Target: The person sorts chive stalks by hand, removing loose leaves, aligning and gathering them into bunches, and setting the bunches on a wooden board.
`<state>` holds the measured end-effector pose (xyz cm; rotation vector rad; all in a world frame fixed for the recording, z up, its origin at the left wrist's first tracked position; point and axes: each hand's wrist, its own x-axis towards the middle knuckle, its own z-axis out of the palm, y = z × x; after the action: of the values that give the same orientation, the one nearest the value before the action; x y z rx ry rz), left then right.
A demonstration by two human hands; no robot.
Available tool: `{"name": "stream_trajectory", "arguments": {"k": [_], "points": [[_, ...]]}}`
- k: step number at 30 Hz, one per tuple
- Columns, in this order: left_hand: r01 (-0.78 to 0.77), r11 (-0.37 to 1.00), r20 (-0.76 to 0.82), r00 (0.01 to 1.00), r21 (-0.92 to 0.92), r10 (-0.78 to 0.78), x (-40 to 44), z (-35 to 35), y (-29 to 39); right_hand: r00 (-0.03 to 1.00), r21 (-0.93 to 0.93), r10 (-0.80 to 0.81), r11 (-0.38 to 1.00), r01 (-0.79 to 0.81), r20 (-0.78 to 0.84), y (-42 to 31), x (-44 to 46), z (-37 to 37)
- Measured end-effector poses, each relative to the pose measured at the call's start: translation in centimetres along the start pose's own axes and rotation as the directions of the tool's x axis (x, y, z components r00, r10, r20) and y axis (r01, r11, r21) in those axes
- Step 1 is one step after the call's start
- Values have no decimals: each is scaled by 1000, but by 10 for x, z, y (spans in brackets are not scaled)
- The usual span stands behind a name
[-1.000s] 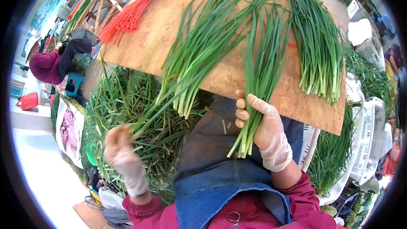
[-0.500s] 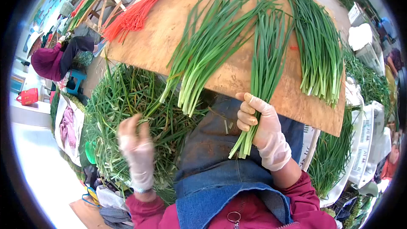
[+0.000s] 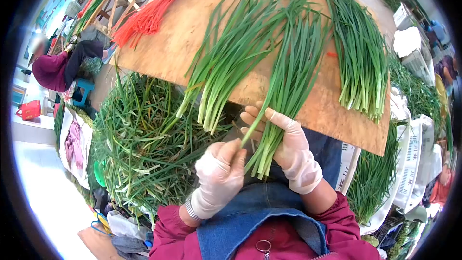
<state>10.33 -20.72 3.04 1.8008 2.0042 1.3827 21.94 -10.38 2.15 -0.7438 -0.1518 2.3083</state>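
In my gloved right hand (image 3: 294, 150) rests a bunch of garlic chives (image 3: 297, 67), thumb across the stalks and fingers behind them. Its pale cut ends hang below the hand, while the leaf tips lie on the wooden board. My gloved left hand (image 3: 220, 169) is closed, pinching the lower end of a single chive stalk (image 3: 251, 129) beside that bunch. A looser pile of chives (image 3: 231, 62) lies to the left on the board, its white ends over the near edge. Another chive pile (image 3: 360, 58) lies at the right.
Red ties (image 3: 161, 12) are spread at the board's (image 3: 159, 60) upper left. A large heap of leaf scraps (image 3: 144, 139) stands below it on the left. White crates (image 3: 409, 163) with chives are at the right. Another person (image 3: 53, 70) sits at the far left near a blue stool (image 3: 84, 91).
My left hand has moved right from over the scrap heap and now pinches a stalk at the bunch. The bunch's leaves have shifted slightly left, and my right fingers have loosened outward.
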Motion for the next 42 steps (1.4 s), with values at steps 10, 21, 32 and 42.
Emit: {"name": "stream_trajectory", "arguments": {"k": [10, 21, 32, 42], "points": [[-93, 846, 94, 994, 526, 51, 26, -10, -32, 970, 172, -3, 984, -40, 243, -19, -12, -5], [-78, 945, -15, 996, 316, 87, 22, -9, -26, 978, -168, -97, 984, 66, -183, -1, -8, 7], [319, 856, 284, 935, -408, -213, -10, -5, -7, 994, -141, 107, 984, -111, -34, -3, 2, -7], [858, 149, 654, 476, -492, -588, 16, -10, 2, 991, -161, 116, 981, -104, 68, -1, 2, -9]]}}
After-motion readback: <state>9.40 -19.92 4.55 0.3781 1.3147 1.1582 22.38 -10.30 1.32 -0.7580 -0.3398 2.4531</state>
